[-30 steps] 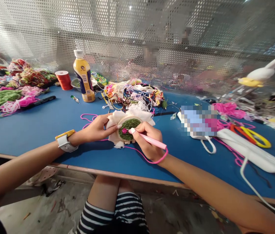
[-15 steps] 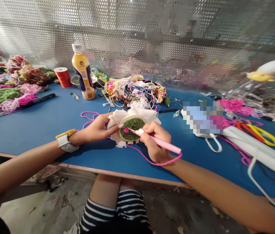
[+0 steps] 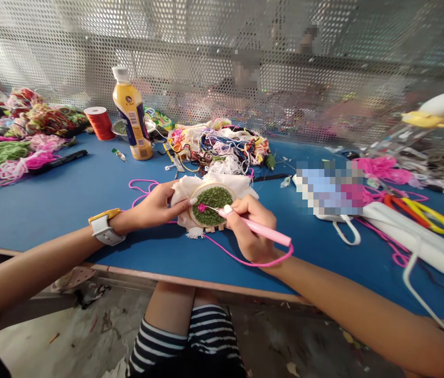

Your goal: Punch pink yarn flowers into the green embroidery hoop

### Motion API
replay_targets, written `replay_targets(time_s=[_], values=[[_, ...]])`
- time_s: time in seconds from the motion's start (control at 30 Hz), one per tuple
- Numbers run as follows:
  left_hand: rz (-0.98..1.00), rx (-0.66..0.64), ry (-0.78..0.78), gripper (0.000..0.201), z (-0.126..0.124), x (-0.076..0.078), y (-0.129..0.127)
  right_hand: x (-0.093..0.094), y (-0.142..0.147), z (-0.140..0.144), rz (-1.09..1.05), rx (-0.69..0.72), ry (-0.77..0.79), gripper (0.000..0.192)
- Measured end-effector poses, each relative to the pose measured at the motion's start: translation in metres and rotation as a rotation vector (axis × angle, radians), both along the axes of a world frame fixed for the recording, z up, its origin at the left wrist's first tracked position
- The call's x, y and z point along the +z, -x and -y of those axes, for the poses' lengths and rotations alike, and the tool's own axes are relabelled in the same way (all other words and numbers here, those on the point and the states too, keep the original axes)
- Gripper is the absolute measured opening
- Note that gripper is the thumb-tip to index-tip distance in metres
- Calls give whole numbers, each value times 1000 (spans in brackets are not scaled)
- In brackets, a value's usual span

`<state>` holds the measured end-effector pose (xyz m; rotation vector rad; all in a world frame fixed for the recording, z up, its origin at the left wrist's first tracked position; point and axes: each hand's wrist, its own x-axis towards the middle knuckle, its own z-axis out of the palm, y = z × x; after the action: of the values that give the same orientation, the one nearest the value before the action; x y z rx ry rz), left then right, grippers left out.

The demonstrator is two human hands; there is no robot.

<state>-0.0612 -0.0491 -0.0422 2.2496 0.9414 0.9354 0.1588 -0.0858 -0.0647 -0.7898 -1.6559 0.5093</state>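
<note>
Embroidery hoop (image 3: 211,206): a small round wooden hoop is seen on the blue table (image 3: 68,194), just in from its near edge; white cloth is stretched in it and spills out around the rim, and the cloth inside is filled with green stitching.
Pink patch (image 3: 202,208): a small pink stitched spot is seen at the left part of the green field inside the hoop.
Left hand (image 3: 155,206): the hoop's left rim is gripped, with the thumb laid over the edge and the fingers hidden under the cloth; a white watch is worn on the wrist.
Right hand (image 3: 251,226): closed around the punch needle in a pen-like pinch, just to the right of the hoop.
Punch needle (image 3: 259,230): a pink handle is held slanted, its thin metal tip reaching left across the hoop to the pink patch.
Pink yarn (image 3: 241,257): a strand is looped from the handle's rear end around below the right hand and back under the hoop.
Bottle (image 3: 130,116): a yellow drink bottle stands upright well behind the hoop, to its left.
Yarn pile (image 3: 222,147): mixed coloured threads are heaped just behind the hoop.
Scissors (image 3: 422,210): an orange and yellow pair lies well to the right of the hoop.
</note>
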Motion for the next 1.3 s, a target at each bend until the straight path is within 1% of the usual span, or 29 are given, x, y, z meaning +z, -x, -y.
replay_targets(time_s=[0.2, 0.3, 0.43, 0.6, 0.73, 0.87, 1.0, 1.1, 1.2, 1.3], values=[[7, 9, 34, 33, 0, -1, 1, 6, 4, 3, 141, -79, -74, 30], [-4, 16, 27, 32, 1, -1, 0, 5, 4, 2, 183, -85, -105, 31], [40, -2, 25, 31, 1, 2, -1, 7, 3, 0, 186, -75, -101, 32], [4, 2, 16, 30, 1, 6, -1, 9, 0, -1, 89, -40, -47, 30], [9, 30, 97, 33, -1, 1, 1, 8, 2, -3, 74, -12, -13, 28], [13, 18, 177, 36, -4, -4, 3, 14, 2, -4, 136, 53, 29, 13], [-10, 6, 195, 38, -4, -3, 4, 21, 1, -4, 224, 96, 3, 13], [-10, 17, 217, 39, -3, -2, 4, 22, 1, -5, 236, 118, 40, 4], [-6, 11, 246, 38, -6, -5, 5, 18, 2, -7, 220, 118, 62, 9], [-3, -5, 253, 38, -9, -7, 6, 15, 1, -10, 229, 131, 40, 13]])
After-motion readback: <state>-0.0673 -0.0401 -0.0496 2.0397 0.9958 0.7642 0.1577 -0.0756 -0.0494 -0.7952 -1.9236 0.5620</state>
